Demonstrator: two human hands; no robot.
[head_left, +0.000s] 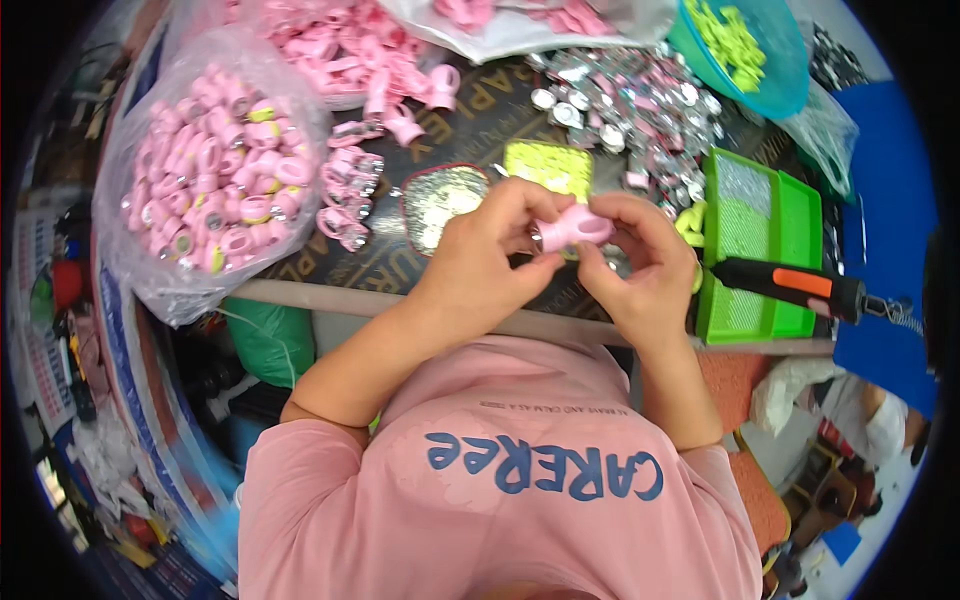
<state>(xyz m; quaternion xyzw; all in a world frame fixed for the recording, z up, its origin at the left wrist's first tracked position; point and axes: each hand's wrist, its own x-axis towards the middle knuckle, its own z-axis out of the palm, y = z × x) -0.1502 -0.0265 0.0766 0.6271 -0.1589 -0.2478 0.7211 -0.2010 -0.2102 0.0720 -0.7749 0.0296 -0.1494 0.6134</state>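
Over the table's front edge, both hands meet on a small pink plastic piece (575, 228) with an oval opening and a shiny silvery end. My left hand (490, 245) pinches it at the silvery end. From the other side, the fingers of my right hand (638, 262) grip the opposite end. Just beyond the hands lies a container of yellow bits (548, 168). Beside it, nearer my left hand, is a dark-rimmed container of small silvery pieces (440, 205). Fingers cover part of the pink piece.
At left stands a clear bag of pink pieces (215, 170), with a loose pink row (348, 195) beside it. Loose pink parts (350, 50) and silvery parts (635, 100) lie farther back. At right are a green tray (790, 235), an orange-and-black-handled tool (790, 285) and a teal bowl (790, 70).
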